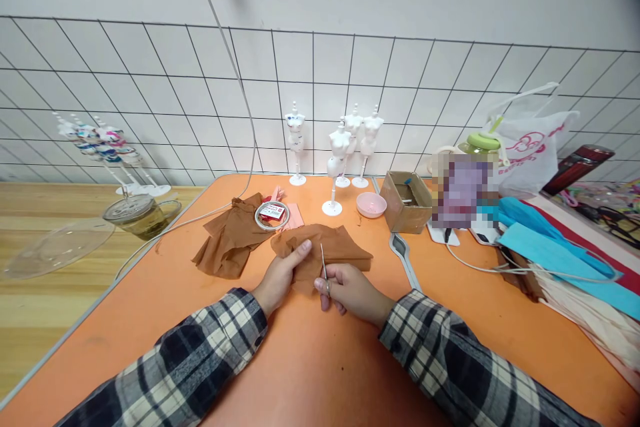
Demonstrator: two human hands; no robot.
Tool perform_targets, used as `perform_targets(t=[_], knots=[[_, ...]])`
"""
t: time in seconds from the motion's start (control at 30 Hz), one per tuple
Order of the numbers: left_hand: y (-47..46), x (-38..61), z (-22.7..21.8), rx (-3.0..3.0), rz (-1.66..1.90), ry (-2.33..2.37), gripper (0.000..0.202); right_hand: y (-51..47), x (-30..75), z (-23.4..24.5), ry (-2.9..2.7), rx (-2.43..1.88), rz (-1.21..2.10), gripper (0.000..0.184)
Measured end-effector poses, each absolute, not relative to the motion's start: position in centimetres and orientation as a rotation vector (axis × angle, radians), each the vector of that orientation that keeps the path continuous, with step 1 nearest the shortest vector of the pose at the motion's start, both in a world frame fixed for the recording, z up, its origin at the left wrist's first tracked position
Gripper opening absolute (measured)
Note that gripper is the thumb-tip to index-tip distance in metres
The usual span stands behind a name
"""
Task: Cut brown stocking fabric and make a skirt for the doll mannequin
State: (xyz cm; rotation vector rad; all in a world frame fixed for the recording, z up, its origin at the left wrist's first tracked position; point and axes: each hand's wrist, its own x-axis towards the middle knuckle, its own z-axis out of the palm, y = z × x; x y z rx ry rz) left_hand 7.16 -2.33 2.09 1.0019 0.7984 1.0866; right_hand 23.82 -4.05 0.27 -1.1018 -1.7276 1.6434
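Holding brown cloth [339, 245] and small scissors [325, 267]

Cloth piece [345, 240] at centre, cloth heap [227, 247] to its left, front dress form [339, 142] behind; bowl [371, 212] on table [305, 373] right of form, box [407, 217] right of bowl.

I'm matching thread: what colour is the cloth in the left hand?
The cloth is brown; the head view shows it.

Plaid sleeves [200, 350] in black, grey and cream end in buttoned cuffs [253, 317].
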Motion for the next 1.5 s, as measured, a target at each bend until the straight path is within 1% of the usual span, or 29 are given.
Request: perform_targets(t=[0.1, 0.2, 0.6, 0.8, 1.0, 1.23, 1.4, 1.5], knots=[[-2.1, 7.2, 2.0, 0.930, 1.142, 0.808, 0.040, -4.1, 23.8, 0.2, -1.759, -1.122, 1.635, 0.026], [-1.7, 7.2, 1.6, 0.964, 1.164, 0.849, 0.038, -4.1, 23.8, 0.1, -1.762, -1.136, 1.631, 0.025], [-1.8, 7.1, 1.1, 1.101, 1.230, 0.922, 0.036, -4.2, 23.7, 0.7, -1.649, -1.077, 1.701, 0.038], [-1.9, 7.0, 1.1, 1.136, 1.189, 0.909, 0.026, -4.3, 23.9, 1.0, -1.654, -1.046, 1.730, 0.040], [-2.0, 7.1, 1.1, 1.201, 1.192, 0.929, 0.027, -4.2, 23.8, 0.9, -1.660, -1.058, 1.699, 0.041], [-2.0, 7.1, 1.2, 1.210, 1.183, 0.953, 0.027, -4.2, 23.8, 0.4, -1.642, -1.021, 1.718, 0.035], [-2.0, 7.1, 1.0, 1.227, 1.149, 0.938, 0.021, -4.2, 23.8, 0.6, -1.664, -1.025, 1.707, 0.040], [-2.0, 7.0, 0.8, 1.247, 1.113, 0.918, 0.022, -4.2, 23.8, 0.6, -1.668, -1.030, 1.694, 0.041]])
